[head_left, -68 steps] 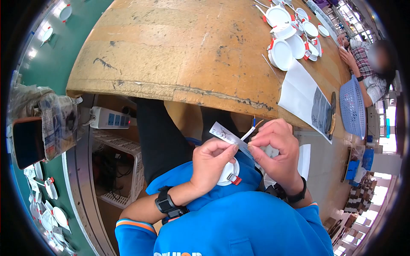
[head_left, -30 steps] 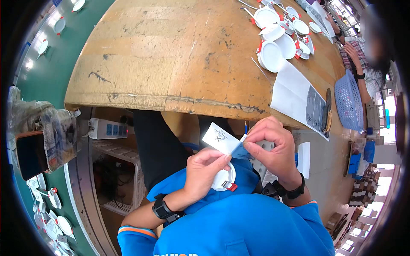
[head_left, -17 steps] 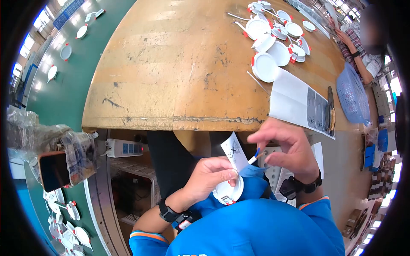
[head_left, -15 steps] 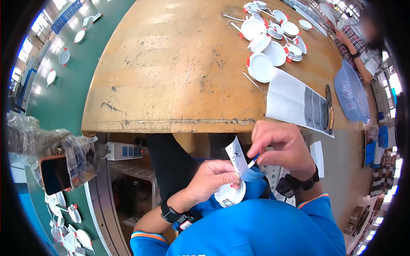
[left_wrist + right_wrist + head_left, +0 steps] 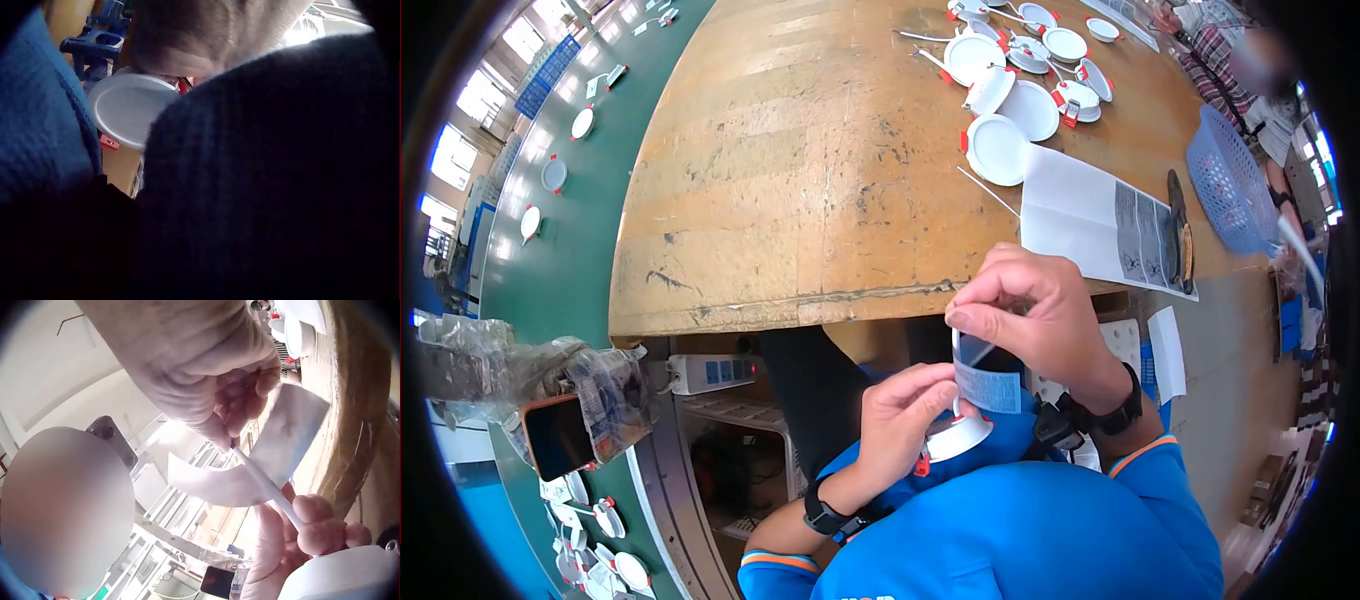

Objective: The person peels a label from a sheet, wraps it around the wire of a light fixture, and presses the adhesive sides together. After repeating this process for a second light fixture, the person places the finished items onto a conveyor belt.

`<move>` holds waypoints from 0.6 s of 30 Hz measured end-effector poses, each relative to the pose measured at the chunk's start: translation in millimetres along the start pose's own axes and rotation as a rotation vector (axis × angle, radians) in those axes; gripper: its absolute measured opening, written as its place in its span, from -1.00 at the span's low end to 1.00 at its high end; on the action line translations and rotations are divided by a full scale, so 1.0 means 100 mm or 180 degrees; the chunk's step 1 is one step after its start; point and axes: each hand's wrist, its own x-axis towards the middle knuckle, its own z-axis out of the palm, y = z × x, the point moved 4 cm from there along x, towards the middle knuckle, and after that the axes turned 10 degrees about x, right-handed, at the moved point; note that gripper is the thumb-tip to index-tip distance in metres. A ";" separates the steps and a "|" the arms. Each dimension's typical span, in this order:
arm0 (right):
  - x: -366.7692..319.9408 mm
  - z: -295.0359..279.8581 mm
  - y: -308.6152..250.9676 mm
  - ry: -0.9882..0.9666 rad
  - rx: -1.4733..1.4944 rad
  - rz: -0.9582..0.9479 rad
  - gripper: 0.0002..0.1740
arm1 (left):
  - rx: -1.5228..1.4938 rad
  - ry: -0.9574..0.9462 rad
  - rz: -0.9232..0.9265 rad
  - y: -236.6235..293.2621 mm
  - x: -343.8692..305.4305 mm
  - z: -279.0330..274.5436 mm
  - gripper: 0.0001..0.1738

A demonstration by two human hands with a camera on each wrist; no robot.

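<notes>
Compared with half a second earlier, the label is no longer standing up with its printed white face showing. It is now hanging downward as a bluish strip between the two hands. The right hand is sitting higher than before, up against the front edge of the wooden table, and the blue wire tip that it was pinching is no longer showing in the head view. The downlight is remaining low in the lap area, against the blue jacket.

The right hand is arching over the work with its wrist bent and its knuckles uppermost. Its thumb and forefinger are pressing together on the upper end of the label. In the right wrist view the same fingers are closing on the tip of the white cable, around which the label is curling. The remaining fingers are folding in beside them.

The left hand is lying below and to the left, palm down. Its fingers are curling over the downlight, and its fingertips are pinching the cable just above the lamp body. The left wrist view, largely blocked by dark cloth, is showing only the round white face of the downlight.
</notes>
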 end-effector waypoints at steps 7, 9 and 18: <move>-0.01 -0.03 0.25 0.0441 0.0534 0.0160 -0.72 | -0.0700 0.0513 -0.0210 -0.15 0.04 -0.13 -0.78; -0.07 -0.05 0.31 0.0339 0.0693 0.0297 -0.67 | -0.0857 0.0711 -0.0238 -0.17 0.06 -0.18 -0.77; -0.27 0.09 0.46 0.0271 0.0880 0.0837 -0.74 | -0.0755 0.1099 -0.0337 -0.27 0.14 -0.24 -0.79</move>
